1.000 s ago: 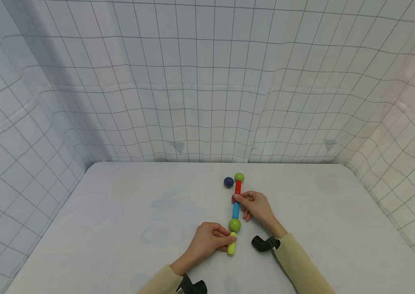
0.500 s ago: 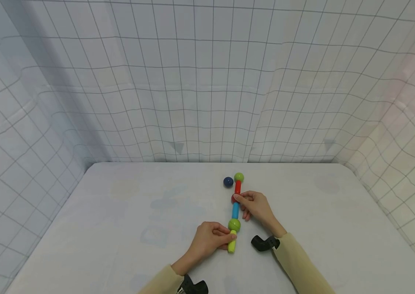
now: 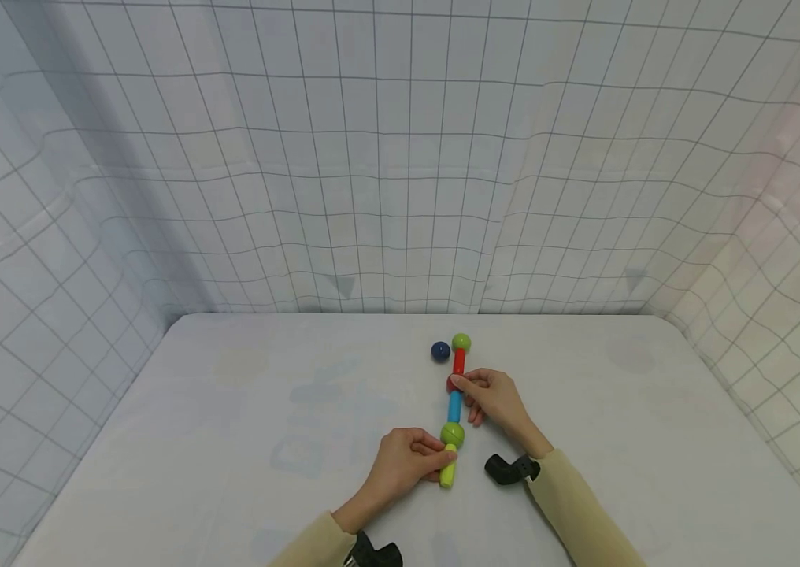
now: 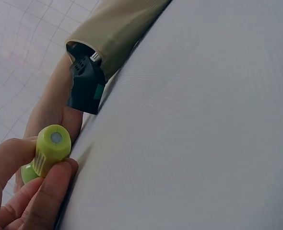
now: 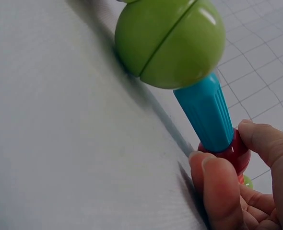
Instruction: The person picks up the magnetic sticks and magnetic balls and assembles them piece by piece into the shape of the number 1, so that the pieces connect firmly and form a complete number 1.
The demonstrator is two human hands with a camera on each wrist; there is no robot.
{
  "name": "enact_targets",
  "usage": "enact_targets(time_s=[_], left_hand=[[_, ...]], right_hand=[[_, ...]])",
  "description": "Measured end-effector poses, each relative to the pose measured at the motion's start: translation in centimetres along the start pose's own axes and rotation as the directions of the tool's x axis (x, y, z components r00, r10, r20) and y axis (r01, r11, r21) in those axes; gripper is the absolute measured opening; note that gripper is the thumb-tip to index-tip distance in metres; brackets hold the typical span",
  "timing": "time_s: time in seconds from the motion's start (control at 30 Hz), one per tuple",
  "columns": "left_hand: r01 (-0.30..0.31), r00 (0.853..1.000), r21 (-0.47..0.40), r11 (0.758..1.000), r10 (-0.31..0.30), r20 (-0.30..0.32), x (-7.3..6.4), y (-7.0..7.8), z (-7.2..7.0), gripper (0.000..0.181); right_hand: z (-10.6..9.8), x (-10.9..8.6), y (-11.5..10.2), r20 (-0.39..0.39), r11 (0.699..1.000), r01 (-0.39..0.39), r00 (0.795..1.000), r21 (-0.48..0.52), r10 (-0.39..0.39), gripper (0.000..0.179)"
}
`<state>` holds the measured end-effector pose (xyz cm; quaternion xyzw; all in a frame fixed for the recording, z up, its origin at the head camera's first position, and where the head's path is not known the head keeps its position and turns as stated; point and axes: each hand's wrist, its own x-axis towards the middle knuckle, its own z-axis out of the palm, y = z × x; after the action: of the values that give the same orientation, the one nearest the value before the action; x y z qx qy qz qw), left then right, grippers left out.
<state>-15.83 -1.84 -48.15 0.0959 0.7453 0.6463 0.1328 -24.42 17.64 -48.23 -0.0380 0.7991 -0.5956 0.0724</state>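
Note:
A straight chain of balls and rods lies on the white table, running away from me. My left hand (image 3: 403,465) pinches the yellow-green rod (image 4: 52,149) at the near end between thumb and fingers. That rod's far end meets a green ball (image 5: 170,43) with a seam round it. Beyond the ball comes a blue rod (image 5: 205,112), then a red ball (image 5: 235,152), which my right hand (image 3: 498,400) grips between thumb and fingers. A red rod (image 3: 459,361) and a second green ball (image 3: 461,341) form the far end.
A loose dark blue ball (image 3: 440,351) lies just left of the chain's far end. White cloth walls with a dark grid (image 3: 400,197) rise behind the table and on both sides. A black wrist camera (image 3: 511,469) is strapped to each arm.
My left hand has pushed the yellow-green rod slightly away from me, and the small gap between it and the green ball has closed. My right hand keeps its grip on the red ball.

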Motion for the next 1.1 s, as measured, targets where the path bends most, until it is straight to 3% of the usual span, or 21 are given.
enact_targets(time_s=[0.3, 0.6, 1.0, 1.1], left_hand=[[-0.035, 0.999, 0.039, 0.999, 0.035, 0.003, -0.1, 0.0, 0.2, 0.022], [-0.050, 0.999, 0.016, 0.999, 0.050, -0.012, 0.1, -0.2, 0.3, 0.022], [-0.045, 0.999, 0.045, 0.998, 0.046, -0.010, 0.2, -0.5, 0.3, 0.024], [-0.046, 0.999, 0.048, 0.998, 0.046, -0.006, -0.2, 0.0, 0.3, 0.023]], right_hand=[[0.1, -0.1, -0.3, -0.012, 1.000, -0.013, 1.000, -0.012, 0.013, 0.036], [0.1, -2.0, -3.6, -0.008, 0.999, 0.008, 1.000, -0.039, -0.009, 0.031], [0.2, -2.0, -3.5, -0.006, 0.999, 0.013, 1.000, -0.036, -0.013, 0.031], [0.2, -2.0, -3.4, -0.002, 0.999, 0.007, 1.000, -0.031, -0.007, 0.032]])
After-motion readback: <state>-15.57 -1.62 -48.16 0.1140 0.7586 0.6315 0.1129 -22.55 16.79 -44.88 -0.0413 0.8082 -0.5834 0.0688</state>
